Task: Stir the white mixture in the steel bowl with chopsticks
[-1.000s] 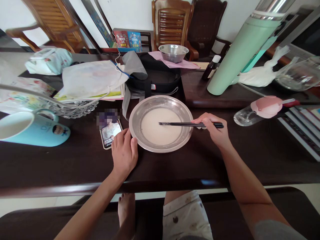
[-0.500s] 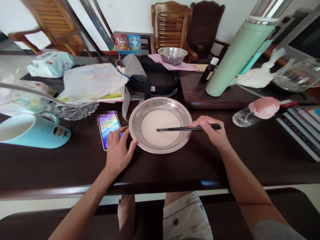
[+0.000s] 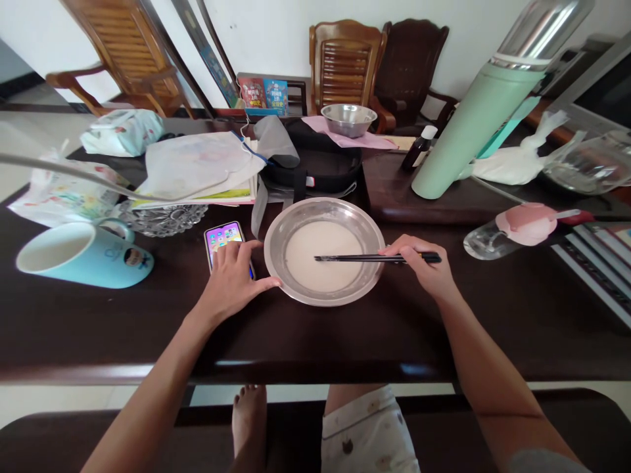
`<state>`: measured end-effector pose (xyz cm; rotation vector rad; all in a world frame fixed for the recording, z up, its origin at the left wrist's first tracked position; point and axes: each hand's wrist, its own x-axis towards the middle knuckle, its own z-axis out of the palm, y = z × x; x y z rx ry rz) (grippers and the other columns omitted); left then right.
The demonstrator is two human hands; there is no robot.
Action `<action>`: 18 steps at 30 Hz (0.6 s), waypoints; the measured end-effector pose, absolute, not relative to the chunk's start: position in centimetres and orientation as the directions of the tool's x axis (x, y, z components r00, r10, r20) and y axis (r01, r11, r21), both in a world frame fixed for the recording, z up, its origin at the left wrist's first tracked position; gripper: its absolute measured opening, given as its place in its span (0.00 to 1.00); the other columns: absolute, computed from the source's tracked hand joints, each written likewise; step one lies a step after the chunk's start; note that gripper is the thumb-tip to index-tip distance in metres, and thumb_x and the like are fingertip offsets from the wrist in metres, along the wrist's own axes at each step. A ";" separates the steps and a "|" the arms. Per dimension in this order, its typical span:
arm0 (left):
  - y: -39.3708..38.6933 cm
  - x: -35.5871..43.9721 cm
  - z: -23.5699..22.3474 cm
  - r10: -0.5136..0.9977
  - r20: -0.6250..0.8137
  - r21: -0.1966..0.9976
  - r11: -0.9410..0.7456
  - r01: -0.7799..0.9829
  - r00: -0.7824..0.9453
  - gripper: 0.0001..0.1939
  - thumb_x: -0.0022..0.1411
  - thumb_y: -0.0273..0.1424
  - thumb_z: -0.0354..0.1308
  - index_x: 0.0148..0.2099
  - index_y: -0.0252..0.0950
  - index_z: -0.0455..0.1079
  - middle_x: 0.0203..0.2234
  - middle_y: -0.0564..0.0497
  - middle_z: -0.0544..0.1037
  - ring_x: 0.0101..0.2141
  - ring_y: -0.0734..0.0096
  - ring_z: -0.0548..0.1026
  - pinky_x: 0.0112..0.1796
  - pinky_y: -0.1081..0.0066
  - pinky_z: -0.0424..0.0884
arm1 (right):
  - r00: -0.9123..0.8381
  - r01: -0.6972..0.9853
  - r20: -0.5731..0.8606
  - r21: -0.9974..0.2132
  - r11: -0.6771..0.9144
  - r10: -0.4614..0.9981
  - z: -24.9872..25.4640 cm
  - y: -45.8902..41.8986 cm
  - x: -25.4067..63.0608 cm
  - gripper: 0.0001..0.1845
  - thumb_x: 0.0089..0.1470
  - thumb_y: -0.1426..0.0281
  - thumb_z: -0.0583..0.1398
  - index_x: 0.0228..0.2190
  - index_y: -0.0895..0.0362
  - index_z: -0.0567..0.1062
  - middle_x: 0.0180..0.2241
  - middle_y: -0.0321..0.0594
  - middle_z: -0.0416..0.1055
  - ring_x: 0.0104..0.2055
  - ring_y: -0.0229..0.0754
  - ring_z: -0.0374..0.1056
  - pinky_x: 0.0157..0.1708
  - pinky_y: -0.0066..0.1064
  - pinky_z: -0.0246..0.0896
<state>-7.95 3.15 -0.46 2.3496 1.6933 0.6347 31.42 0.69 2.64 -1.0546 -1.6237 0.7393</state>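
Observation:
A wide steel bowl [image 3: 276, 269] stands on the dark table, holding a milky white liquid [image 3: 323, 246]. My right hand [image 3: 426, 266] is closed around dark chopsticks [image 3: 352, 258], which lie nearly level over the bowl's right rim with their tips at the liquid. Whether the tips are dipped in, I cannot tell. My left hand [image 3: 229, 279] has its fingers spread at the bowl's left side, the thumb tip at the rim. Partly under those fingers lies a phone [image 3: 221, 235] with its screen lit.
To the left are a light blue mug [image 3: 93, 259] and a cut-glass dish [image 3: 165, 219]. A black bag [image 3: 315, 167] lies behind the bowl, near a smaller steel bowl [image 3: 349, 121]. A green thermos [image 3: 473, 131], a pink-lidded bottle [image 3: 525, 225] and stacked books [image 3: 591, 266] stand right.
My left hand has shifted from the bowl's rim slightly outward, its fingers spread further over the phone. The chopsticks keep about the same place in the bowl. The whole view has shifted a little.

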 end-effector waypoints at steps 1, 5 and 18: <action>3.3 -8.0 -0.3 0.937 0.229 0.383 -0.336 0.860 0.265 0.52 0.53 0.75 0.51 0.61 0.38 0.69 0.52 0.37 0.70 0.55 0.38 0.66 0.59 0.40 0.64 | -0.098 0.279 0.422 -0.857 0.432 0.901 2.6 0.7 31.4 0.17 0.65 0.55 0.63 0.33 0.51 0.86 0.33 0.40 0.85 0.39 0.47 0.82 0.44 0.40 0.75; 3.7 -8.1 0.0 0.942 0.202 0.403 -0.330 0.854 0.268 0.51 0.53 0.73 0.54 0.62 0.38 0.69 0.53 0.38 0.70 0.56 0.40 0.66 0.59 0.41 0.64 | -0.113 0.290 0.428 -0.849 0.441 0.897 2.7 0.6 31.4 0.17 0.66 0.56 0.62 0.33 0.50 0.87 0.33 0.40 0.85 0.39 0.47 0.82 0.43 0.40 0.75; 1.9 -6.8 -0.2 0.882 0.243 0.455 -0.471 0.755 0.404 0.42 0.74 0.57 0.42 0.78 0.37 0.45 0.72 0.33 0.60 0.72 0.40 0.57 0.69 0.34 0.47 | -0.094 0.237 0.435 -0.864 0.444 0.896 2.6 0.7 31.2 0.17 0.67 0.58 0.62 0.33 0.51 0.87 0.33 0.40 0.85 0.37 0.44 0.81 0.40 0.36 0.74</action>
